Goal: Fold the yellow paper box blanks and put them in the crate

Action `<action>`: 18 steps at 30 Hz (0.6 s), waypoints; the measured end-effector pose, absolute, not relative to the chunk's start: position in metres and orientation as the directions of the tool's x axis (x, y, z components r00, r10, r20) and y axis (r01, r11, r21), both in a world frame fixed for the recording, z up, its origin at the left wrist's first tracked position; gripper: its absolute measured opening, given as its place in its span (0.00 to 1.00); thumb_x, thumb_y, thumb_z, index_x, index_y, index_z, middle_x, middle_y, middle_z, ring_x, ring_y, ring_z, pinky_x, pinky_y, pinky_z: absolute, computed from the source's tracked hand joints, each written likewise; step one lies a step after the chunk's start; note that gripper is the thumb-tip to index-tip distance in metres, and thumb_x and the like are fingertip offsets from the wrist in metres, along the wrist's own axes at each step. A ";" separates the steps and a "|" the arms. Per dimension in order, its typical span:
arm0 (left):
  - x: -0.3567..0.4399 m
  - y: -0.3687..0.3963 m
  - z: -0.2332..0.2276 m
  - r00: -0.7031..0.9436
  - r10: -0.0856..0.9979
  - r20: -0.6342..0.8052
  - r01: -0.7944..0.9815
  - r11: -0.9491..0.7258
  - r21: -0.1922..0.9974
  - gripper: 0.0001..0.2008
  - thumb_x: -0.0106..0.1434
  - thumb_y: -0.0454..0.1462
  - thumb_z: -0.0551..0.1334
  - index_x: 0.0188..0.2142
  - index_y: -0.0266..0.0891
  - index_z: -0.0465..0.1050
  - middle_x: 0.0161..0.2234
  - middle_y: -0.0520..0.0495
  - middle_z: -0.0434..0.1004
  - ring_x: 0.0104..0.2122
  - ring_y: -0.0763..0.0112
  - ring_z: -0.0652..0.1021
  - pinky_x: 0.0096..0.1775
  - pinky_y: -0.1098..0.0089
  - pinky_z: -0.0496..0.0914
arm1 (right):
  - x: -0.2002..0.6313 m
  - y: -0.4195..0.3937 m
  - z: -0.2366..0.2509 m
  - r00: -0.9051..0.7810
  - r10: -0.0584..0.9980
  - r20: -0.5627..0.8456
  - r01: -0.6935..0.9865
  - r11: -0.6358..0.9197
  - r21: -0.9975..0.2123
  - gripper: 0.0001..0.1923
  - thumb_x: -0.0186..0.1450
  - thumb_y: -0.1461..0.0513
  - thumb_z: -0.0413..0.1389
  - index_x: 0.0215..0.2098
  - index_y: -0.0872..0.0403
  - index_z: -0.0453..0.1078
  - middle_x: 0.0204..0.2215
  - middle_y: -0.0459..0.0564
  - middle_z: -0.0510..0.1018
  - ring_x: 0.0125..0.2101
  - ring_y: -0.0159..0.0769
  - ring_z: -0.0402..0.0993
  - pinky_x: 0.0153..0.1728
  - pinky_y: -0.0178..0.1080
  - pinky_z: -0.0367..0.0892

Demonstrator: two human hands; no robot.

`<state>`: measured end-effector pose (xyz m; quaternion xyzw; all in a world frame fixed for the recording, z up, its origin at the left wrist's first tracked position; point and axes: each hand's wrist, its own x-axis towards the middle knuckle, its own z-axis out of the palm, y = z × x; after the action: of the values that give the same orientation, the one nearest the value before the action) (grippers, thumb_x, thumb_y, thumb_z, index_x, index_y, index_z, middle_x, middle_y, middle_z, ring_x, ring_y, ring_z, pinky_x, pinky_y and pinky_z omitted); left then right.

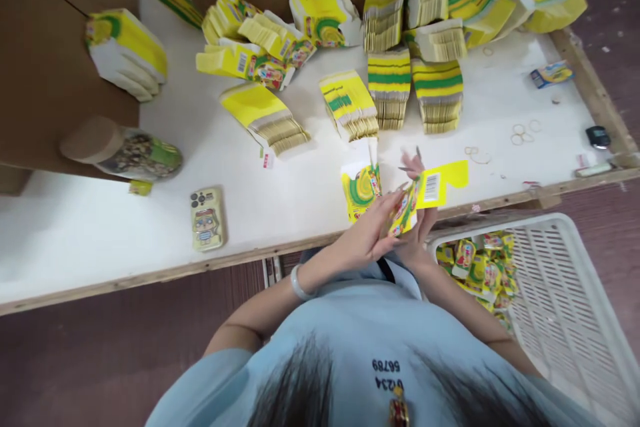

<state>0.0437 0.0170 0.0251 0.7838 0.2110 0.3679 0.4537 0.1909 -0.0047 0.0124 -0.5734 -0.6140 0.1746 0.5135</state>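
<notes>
- Hands first: I see both together at the near edge of the white table [100, 227], the left hand [367, 237] and right hand [417, 230] pinching one flat yellow carton blank [425, 190] between them
- Carton blank lies directly between the palms, so neither hand is nearer; its long axis runs left to right and tilts up toward the right, barcode panel facing me
- Left fingers [393, 203] press its lower printed end, while the free yellow flap juts out past the right hand, over the table
- Second blank [361, 187] stands just beside the left hand's fingertips, on the table side, upright
- Stacks of blanks [390, 87] sit well beyond, farther up the table
- White basket [575, 307] with small packs is at my right, below the table edge, nearer the right hand
- Phone [207, 219] lies well off to my left
</notes>
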 end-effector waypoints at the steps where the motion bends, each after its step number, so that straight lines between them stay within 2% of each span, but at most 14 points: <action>1: 0.046 0.012 0.024 0.641 0.667 0.379 -0.017 -0.481 0.877 0.41 0.73 0.57 0.50 0.76 0.49 0.32 0.72 0.32 0.53 0.70 0.46 0.62 0.69 0.46 0.60 | 0.188 -0.008 0.014 0.214 0.876 0.432 0.514 0.275 -0.812 0.22 0.74 0.45 0.47 0.58 0.45 0.66 0.45 0.57 0.78 0.56 0.53 0.77 0.53 0.59 0.76; 4: 0.045 0.007 0.028 0.611 0.695 0.378 -0.030 -0.457 0.889 0.40 0.73 0.55 0.53 0.76 0.49 0.38 0.71 0.33 0.56 0.68 0.47 0.64 0.67 0.47 0.62 | 0.179 -0.012 0.024 0.251 0.875 0.414 0.464 0.266 -0.845 0.22 0.77 0.48 0.40 0.58 0.46 0.66 0.47 0.56 0.79 0.54 0.49 0.78 0.52 0.55 0.77; 6: 0.040 0.006 0.033 0.595 0.722 0.354 -0.028 -0.422 0.906 0.35 0.75 0.53 0.52 0.75 0.47 0.46 0.69 0.34 0.61 0.66 0.50 0.67 0.66 0.48 0.64 | 0.175 -0.011 0.032 0.275 0.883 0.381 0.380 0.265 -0.886 0.21 0.78 0.52 0.38 0.58 0.48 0.67 0.48 0.56 0.81 0.53 0.47 0.80 0.53 0.54 0.77; 10: 0.036 -0.001 0.037 0.513 0.811 0.280 -0.030 -0.310 0.950 0.27 0.76 0.50 0.51 0.69 0.44 0.59 0.61 0.37 0.72 0.58 0.55 0.75 0.61 0.52 0.70 | 0.171 -0.013 0.040 0.376 0.883 0.281 0.224 0.207 -0.952 0.16 0.76 0.51 0.45 0.51 0.49 0.70 0.42 0.54 0.83 0.46 0.44 0.82 0.49 0.48 0.77; 14: 0.036 -0.013 0.031 0.434 0.888 0.151 0.012 -0.173 0.985 0.23 0.76 0.50 0.51 0.63 0.44 0.66 0.51 0.40 0.79 0.49 0.58 0.79 0.53 0.57 0.76 | 0.169 -0.020 0.040 0.468 0.868 0.169 0.221 0.070 -0.973 0.16 0.73 0.47 0.52 0.44 0.49 0.69 0.32 0.49 0.82 0.33 0.41 0.82 0.35 0.40 0.76; 16: 0.035 -0.019 0.028 0.417 0.904 0.091 0.033 -0.115 0.993 0.22 0.76 0.51 0.51 0.59 0.42 0.70 0.44 0.42 0.80 0.41 0.61 0.80 0.46 0.60 0.77 | 0.168 -0.024 0.038 0.467 0.876 0.126 0.195 0.037 -0.980 0.16 0.71 0.46 0.54 0.43 0.49 0.67 0.27 0.47 0.80 0.28 0.40 0.81 0.29 0.38 0.74; 18: 0.032 -0.024 0.025 0.418 0.907 0.052 0.046 -0.078 0.996 0.22 0.76 0.51 0.51 0.55 0.41 0.72 0.39 0.44 0.80 0.36 0.65 0.78 0.41 0.63 0.77 | 0.168 -0.030 0.033 0.451 0.884 0.127 0.162 0.059 -0.985 0.18 0.70 0.46 0.56 0.48 0.48 0.65 0.26 0.45 0.79 0.27 0.40 0.81 0.28 0.38 0.74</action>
<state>0.0320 -0.0238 0.0255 0.6265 0.3800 0.3826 0.5627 0.1678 -0.0300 0.0325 -0.6138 -0.4257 0.3057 0.5904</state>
